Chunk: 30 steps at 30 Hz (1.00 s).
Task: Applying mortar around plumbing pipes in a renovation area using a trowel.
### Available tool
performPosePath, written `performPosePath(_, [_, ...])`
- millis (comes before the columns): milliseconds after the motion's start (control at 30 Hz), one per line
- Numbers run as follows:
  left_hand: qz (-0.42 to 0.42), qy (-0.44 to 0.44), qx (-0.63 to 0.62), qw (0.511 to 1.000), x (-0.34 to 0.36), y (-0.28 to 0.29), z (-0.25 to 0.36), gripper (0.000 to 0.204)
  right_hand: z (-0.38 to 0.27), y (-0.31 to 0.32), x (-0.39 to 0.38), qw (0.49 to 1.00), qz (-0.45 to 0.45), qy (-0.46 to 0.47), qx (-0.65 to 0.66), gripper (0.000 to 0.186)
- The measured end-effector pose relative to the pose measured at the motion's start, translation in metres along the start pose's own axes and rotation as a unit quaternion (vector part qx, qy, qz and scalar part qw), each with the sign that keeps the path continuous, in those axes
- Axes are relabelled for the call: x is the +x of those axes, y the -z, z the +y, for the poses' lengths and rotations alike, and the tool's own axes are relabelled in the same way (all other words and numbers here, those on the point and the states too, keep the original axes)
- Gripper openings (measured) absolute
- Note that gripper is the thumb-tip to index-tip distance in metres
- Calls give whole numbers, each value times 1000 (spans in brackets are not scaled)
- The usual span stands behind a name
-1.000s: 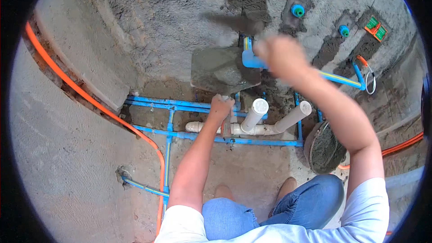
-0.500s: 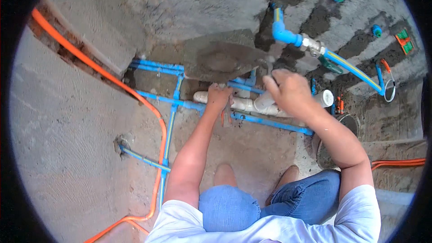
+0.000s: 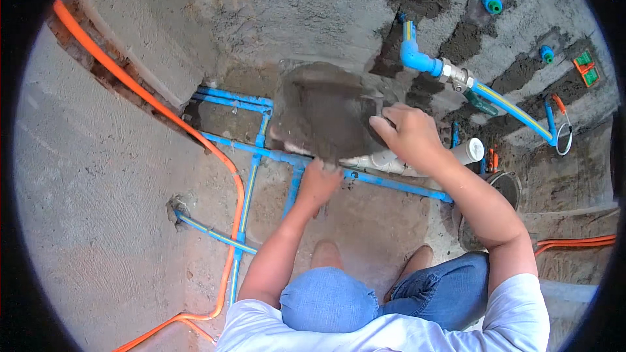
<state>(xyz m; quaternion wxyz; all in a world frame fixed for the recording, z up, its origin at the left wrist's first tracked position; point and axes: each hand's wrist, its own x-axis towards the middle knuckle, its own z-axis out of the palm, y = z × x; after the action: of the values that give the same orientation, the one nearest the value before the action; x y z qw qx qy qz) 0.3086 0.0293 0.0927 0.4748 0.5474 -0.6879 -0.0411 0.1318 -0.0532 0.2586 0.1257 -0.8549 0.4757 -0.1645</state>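
Observation:
My left hand [image 3: 321,181] is closed at the near edge of a flat grey mortar board [image 3: 282,105], seemingly round its handle, which the fingers hide. Wet dark mortar [image 3: 329,112] covers most of the board, which hides part of a white drain pipe [image 3: 391,164] beneath it. To the right, my right hand [image 3: 411,132] is raised with curled fingers at the mortar's right side. It grips what looks like a trowel; motion blurs the blade and the hand covers the handle. Just beyond my left hand, a blue water pipe [image 3: 404,185] runs along the floor.
A blue elbow [image 3: 419,60] with a metal valve [image 3: 455,74] juts from the back wall. Orange conduit [image 3: 147,94] runs down the left wall to the floor. Right stand a white pipe end [image 3: 475,150] and a round bucket-like container [image 3: 505,186]. Blue pipes [image 3: 246,182] cross the floor.
My left hand and the mortar board have come nearer to me, over the white pipe. My right hand has shifted slightly nearer and left. The view has tilted a little.

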Motion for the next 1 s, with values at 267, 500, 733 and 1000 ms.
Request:
performPosePath(267, [-76,423,-310,848,26,32,-11,19,19,31,3,993,112,-3,-33,30])
performPosePath(500, [-88,431,-307,844,32,51,14,21,17,15,16,957,175,173,-152,25])
performPosePath(733, [-52,451,-354,817,60,86,33,25,38,32,-3,948,209,170,-167,22])
performPosePath(1000, [-130,420,-272,856,35,60,76,25,24,29,-8,964,203,128,-114,21])
